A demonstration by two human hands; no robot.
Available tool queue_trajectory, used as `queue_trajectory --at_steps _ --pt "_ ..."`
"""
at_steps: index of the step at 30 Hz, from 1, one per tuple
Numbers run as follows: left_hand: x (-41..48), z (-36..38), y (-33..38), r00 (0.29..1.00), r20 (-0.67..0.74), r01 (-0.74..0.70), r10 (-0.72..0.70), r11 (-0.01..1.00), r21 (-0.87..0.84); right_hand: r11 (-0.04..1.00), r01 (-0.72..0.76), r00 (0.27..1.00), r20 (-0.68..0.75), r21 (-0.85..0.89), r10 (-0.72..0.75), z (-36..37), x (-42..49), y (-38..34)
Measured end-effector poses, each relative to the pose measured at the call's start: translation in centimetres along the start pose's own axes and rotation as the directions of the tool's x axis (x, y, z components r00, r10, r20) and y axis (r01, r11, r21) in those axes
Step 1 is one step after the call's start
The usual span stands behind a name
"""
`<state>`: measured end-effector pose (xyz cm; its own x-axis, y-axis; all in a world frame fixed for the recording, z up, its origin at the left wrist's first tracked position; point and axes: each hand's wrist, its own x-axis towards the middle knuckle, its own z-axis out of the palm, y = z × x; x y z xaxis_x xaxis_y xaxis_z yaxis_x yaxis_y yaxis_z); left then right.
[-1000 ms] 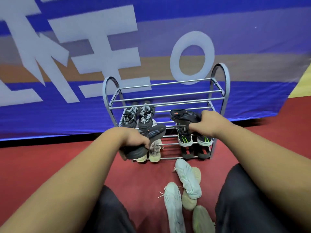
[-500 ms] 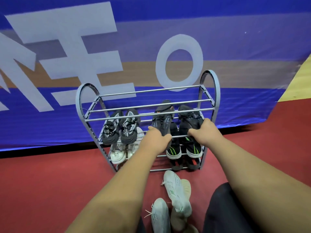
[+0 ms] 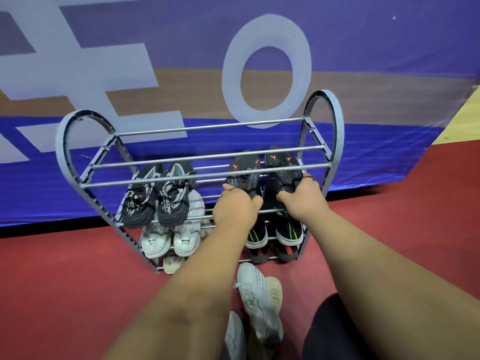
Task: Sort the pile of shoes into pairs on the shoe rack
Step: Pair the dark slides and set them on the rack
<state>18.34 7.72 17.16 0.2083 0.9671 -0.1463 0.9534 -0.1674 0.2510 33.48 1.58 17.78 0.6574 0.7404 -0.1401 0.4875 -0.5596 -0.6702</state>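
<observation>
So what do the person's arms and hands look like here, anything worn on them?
Both forearms are bare up to the frame edge, with no sleeves in view. The left hand and the right hand wear no gloves, and no watch, ring or wristband shows. Dark trousers cover the legs below.

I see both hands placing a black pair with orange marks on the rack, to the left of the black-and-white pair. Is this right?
Not quite. In the head view the black pair with orange marks, held by the left hand and right hand, sits to the right of the black-and-white pair on the rack.

Sports hall: red floor [image 3: 78, 281], banner [image 3: 363, 61]
</observation>
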Motion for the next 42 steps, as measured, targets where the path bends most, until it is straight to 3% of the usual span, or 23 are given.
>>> queue_trajectory --at_steps 12,26,33,39,42 --pt "1.4 1.9 1.7 0.999 0.007 0.04 -0.041 0.996 0.085 0.986 0.024 0.997 0.071 -0.167 -0.012 1.1 1.8 1.1" --pt "0.7 1.4 0.2 0.991 0.062 -0.116 0.118 0.992 -0.046 0.947 0.062 0.994 0.109 -0.315 -0.029 0.6 1.5 0.1" --pt "-0.8 -0.4 -2.8 0.961 0.171 -0.15 0.219 0.927 -0.345 0.938 0.064 0.993 0.113 -0.341 -0.026 -0.4 -0.8 -1.1" --pt "-4.0 -2.6 -6.5 0.951 0.097 -0.263 0.295 0.931 -0.252 0.903 0.06 0.993 0.118 -0.426 -0.01 -1.9 -4.7 -2.2" --pt "-5.6 -3.3 -9.0 0.926 0.231 -0.276 0.298 0.953 -0.125 0.885 0.033 0.987 0.157 -0.464 0.046 -2.1 -7.1 -3.4"
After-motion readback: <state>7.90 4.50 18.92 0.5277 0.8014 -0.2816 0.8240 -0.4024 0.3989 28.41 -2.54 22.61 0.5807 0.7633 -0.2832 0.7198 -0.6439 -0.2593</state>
